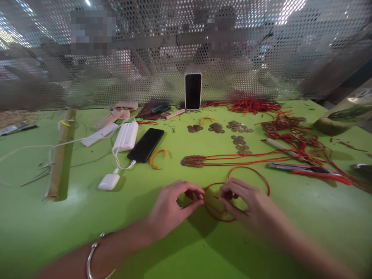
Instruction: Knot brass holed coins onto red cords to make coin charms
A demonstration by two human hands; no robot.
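Observation:
A looped red cord point(269, 190) lies between and around my hands, above the green table. My left hand point(177, 205) pinches it at the loop's left side, thumb and index finger together. My right hand point(247, 199) is curled over the loop with its fingertips pinched on the cord; a small dark round piece shows under those fingers, too hidden to make out. Just beyond my hands, a row of overlapping old coins point(193, 161) is threaded with red cords point(238, 156) that run off to the right.
Piles of loose coins point(216, 128) sit further back. On the right are a utility knife point(308, 170) and tangled red cord point(255, 105). A black phone point(147, 144), white power bank point(126, 136) and earbud case point(109, 181) lie left. Another phone point(193, 91) stands against the perforated metal screen point(151, 73).

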